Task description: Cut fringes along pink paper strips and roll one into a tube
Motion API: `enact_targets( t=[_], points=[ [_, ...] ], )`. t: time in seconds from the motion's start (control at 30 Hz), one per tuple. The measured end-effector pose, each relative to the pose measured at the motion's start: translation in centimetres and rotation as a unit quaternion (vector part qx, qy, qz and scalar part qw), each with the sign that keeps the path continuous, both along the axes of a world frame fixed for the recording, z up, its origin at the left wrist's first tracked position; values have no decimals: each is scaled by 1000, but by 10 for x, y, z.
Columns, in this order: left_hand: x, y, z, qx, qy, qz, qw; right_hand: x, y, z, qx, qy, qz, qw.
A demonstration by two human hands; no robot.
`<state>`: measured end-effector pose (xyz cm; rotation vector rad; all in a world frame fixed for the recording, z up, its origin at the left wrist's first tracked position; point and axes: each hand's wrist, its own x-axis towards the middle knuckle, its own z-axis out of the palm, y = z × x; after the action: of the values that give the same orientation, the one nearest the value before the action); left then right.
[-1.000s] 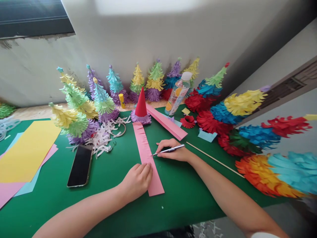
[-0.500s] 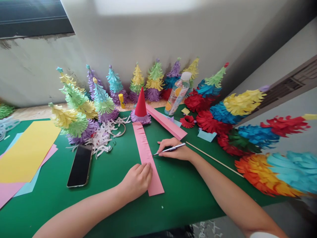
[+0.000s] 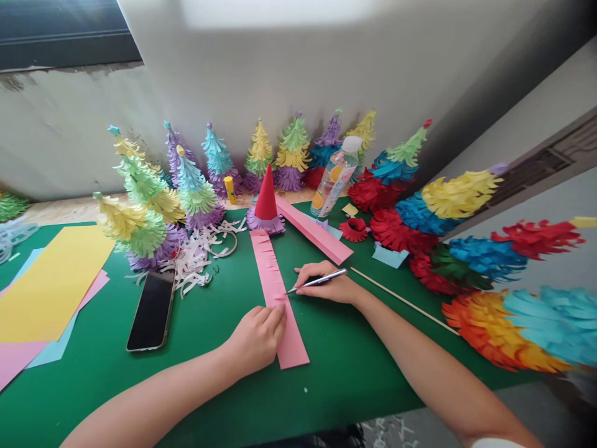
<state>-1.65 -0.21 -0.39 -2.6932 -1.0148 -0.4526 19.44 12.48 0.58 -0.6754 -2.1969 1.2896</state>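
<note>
A long pink paper strip (image 3: 275, 280) lies on the green mat (image 3: 209, 336), its far part cut into a fringe along the right edge. My left hand (image 3: 256, 339) presses its curled fingers onto the strip's near part. My right hand (image 3: 326, 285) grips a thin silver craft knife (image 3: 317, 281) like a pen, the tip touching the strip's right edge just above my left fingers. At the strip's far end stands a red paper cone (image 3: 267, 196) with a purple fringe at its base.
A black phone (image 3: 152, 309) lies left of the strip. Yellow, pink and blue sheets (image 3: 51, 280) are stacked at far left. Many fringed paper trees (image 3: 140, 218) line the wall and the right side. A bottle (image 3: 334, 177), glue stick (image 3: 229, 188), wooden skewer (image 3: 401, 300) and white scraps (image 3: 196, 258) lie around.
The knife tip has made small moves at the strip's right edge. My left hand has shifted very slightly up the strip. Everything else has stayed still.
</note>
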Motion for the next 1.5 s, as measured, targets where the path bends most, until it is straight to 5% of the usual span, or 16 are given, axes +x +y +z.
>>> enact_targets(
  t=[1.5],
  points=[
    [-1, 1, 0, -4, -9, -6, 1000, -10, -7, -1, -10, 25, -6, 1000]
  ],
)
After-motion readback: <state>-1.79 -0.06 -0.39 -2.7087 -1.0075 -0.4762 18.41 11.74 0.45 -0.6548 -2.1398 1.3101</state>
